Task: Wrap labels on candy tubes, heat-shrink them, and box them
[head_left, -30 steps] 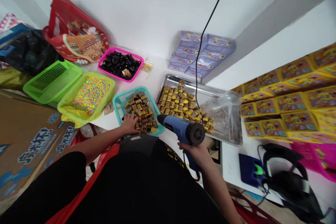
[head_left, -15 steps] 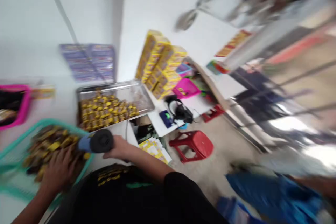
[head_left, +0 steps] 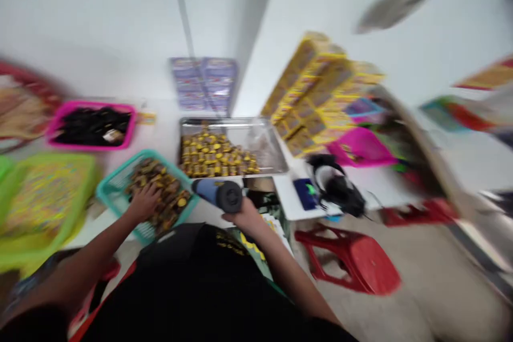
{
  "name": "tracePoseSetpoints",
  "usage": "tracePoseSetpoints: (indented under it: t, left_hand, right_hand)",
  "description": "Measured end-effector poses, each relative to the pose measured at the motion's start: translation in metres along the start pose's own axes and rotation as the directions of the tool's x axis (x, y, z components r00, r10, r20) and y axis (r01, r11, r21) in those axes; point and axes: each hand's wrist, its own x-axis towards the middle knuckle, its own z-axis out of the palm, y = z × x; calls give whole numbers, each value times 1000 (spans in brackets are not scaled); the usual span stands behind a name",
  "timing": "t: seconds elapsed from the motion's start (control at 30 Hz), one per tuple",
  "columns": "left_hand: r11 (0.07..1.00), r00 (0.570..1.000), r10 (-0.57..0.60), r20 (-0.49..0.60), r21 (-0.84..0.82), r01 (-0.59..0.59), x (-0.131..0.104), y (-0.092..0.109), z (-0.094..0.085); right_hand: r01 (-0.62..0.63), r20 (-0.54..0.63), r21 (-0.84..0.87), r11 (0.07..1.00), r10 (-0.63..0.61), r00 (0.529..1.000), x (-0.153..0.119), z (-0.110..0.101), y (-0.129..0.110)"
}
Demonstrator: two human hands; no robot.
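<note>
My right hand (head_left: pixel 245 216) grips a blue heat gun (head_left: pixel 218 192) with a round black back end; its nozzle points left over the rim of a teal basket (head_left: pixel 114 186). Small brown jars with yellow lids (head_left: pixel 170 197) lie heaped in that basket. On top of the heap rests my left hand (head_left: pixel 145 202), fingers spread and touching the jars, lifting none that I can see. Behind the heat gun a metal tray (head_left: pixel 236 127) holds rows of similar yellow-lidded jars (head_left: pixel 216 157) on its left side and clear plastic on its right.
Stacked yellow boxes (head_left: pixel 308 101) stand right of the tray, near a pink basket (head_left: pixel 360 147) and black headphones (head_left: pixel 340 184). At left are a pink basket of black items (head_left: pixel 94 125) and a yellow-green basket (head_left: pixel 86 187). A red stool (head_left: pixel 368 264) stands on the floor.
The view has swung left, so the table and both hands appear farther right. More baskets show at the left. My right hand still holds the heat gun; my left stays on the jars.
</note>
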Motion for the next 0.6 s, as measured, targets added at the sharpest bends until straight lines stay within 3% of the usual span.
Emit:
tracePoseSetpoints:
  t: [0.13, 0.27, 0.3, 0.33, 0.4, 0.47, 0.53, 0.57, 0.6]
  left_hand:
    - [941, 942, -336, 9, -47, 336, -6, -6, 5]
    - [756, 764, -645, -10, -154, 636, -16, 3, 19]
    - [745, 761, -648, 21, -192, 639, -20, 7, 21]
    - [763, 791, -610, 55, -232, 604, -24, 10, 23]
    - [837, 896, -433, 98, -326, 440, -36, 14, 23]
    - [866, 961, -261, 92, -418, 275, -50, 14, 21]
    - [846, 962, -268, 49, -466, 260, -64, 10, 17]
    - [824, 935, -355, 15, -467, 320, -69, 7, 15]
    - [785, 877, -480, -26, -460, 416, -73, 3, 13]
  right_hand:
    - [-120, 86, 13, 993, 119, 989, 23, 0, -10]
    - [-138, 200, 27, 990, 130, 971, 54, 18, -43]
    - [-126, 226, 20, 992, 119, 967, 63, 24, -52]
    - [-117, 252, 5, 993, 112, 961, 73, 30, -59]
    - [-105, 301, -41, 994, 113, 947, 91, 43, -70]
    - [-78, 327, -76, 994, 99, 940, 106, 52, -74]
    - [-32, 310, -99, 995, 62, 949, 116, 55, -73]
    - [-8, 291, -111, 994, 41, 956, 119, 55, -71]
    - [8, 271, -126, 992, 26, 962, 121, 54, -69]
